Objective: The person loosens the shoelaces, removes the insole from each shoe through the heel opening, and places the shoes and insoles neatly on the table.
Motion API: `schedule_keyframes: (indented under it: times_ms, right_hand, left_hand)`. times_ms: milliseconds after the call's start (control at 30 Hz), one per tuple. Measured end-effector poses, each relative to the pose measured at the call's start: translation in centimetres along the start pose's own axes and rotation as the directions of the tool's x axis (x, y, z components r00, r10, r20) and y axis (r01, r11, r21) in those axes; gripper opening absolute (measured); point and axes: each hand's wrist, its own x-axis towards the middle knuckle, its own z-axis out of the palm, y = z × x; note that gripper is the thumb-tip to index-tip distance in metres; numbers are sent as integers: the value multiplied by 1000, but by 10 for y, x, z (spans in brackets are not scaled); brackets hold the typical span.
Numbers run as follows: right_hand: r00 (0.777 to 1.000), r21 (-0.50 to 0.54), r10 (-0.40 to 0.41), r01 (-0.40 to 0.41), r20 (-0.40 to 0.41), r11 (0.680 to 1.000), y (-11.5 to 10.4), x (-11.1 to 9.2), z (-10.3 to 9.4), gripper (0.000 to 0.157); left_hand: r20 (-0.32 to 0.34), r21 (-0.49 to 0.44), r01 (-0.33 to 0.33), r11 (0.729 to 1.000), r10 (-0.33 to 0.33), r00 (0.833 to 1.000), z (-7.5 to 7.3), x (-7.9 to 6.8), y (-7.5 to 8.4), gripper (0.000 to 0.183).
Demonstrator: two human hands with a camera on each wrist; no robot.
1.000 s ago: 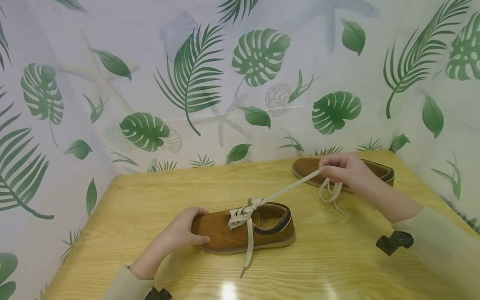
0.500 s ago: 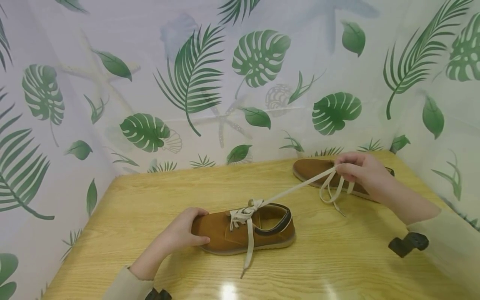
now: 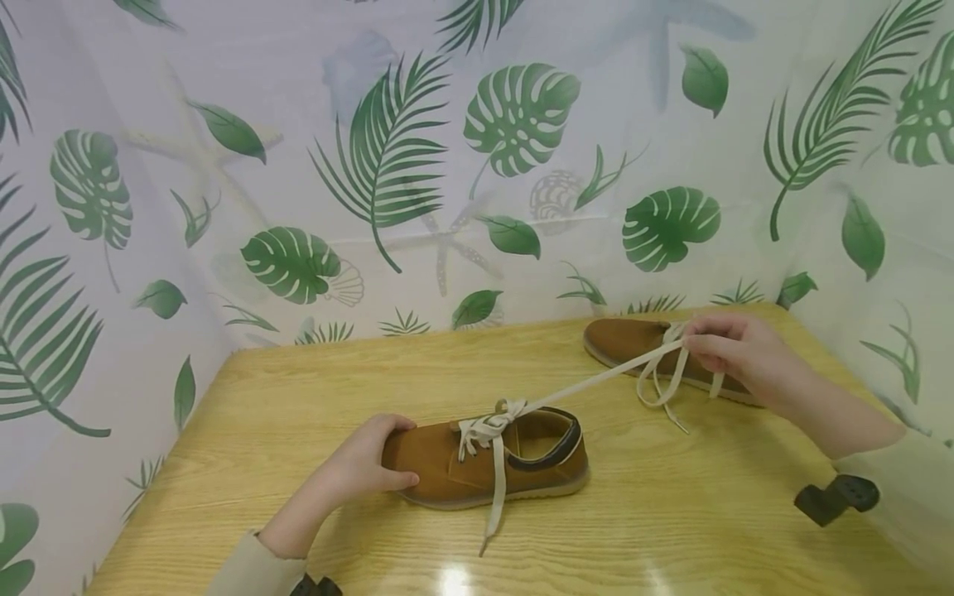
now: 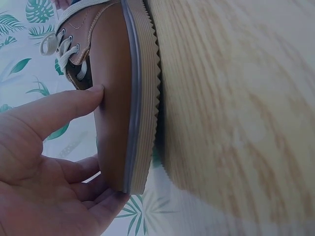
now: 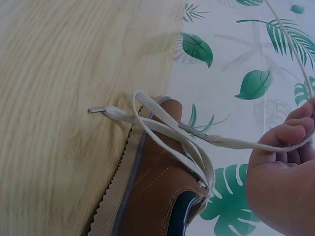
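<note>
One flat cream shoelace (image 3: 596,379), pinched by the right hand (image 3: 747,356), slants down-left to the lower-centre brown lace-up shoe (image 3: 473,476) the left hand (image 3: 361,465) clasps.

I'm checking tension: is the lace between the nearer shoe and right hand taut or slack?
Taut: the lace runs straight, without sag, from the nearer shoe to the right hand.
</note>
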Motion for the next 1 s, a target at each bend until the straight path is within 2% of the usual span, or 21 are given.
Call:
schedule_keyframes:
  times_ms: [433, 700, 1000]
  right_hand:
    - [999, 15, -1, 2, -47, 1000, -2, -9, -24, 39]
    - [994, 83, 65, -58, -92, 995, -7, -18, -38, 36]
    - [993, 136, 47, -32, -108, 990, -6, -26, -55, 40]
  left_hand:
    - [-1, -2, 4, 1000, -4, 1000, 1, -1, 1, 67]
    - [1, -2, 1, 1000, -1, 1000, 0, 0, 0, 68]
    - [2, 10, -6, 1000, 6, 1000, 0, 0, 0, 68]
